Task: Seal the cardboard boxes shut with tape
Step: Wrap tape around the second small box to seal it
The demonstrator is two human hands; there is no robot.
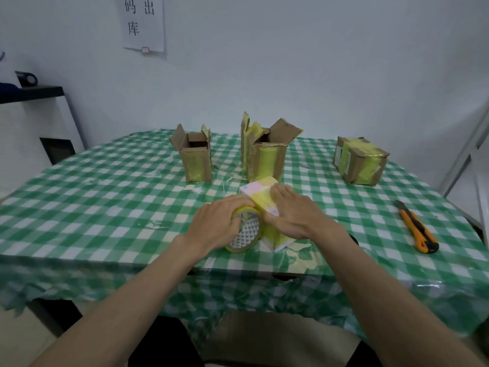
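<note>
— Two hands on the small white box (260, 193)?
— Yes. It lies near the table's front edge. The right hand (296, 213) presses flat on its yellow-taped top, fingers straight. The left hand (217, 221) grips the roll of yellow tape (244, 231), touching the box's left side.
— Other boxes?
— Behind: two open cardboard boxes (195, 154) (264, 154), one taped box (358, 161) far right. An orange utility knife (416, 227) lies well apart.

Both forearms are bare from the lower frame edge to the wrists, with no sleeve showing. The left hand (215, 223) and right hand (296, 213) wear no gloves, rings, watch or bracelet. Dark trousers cover the lap (164, 343) below.
</note>
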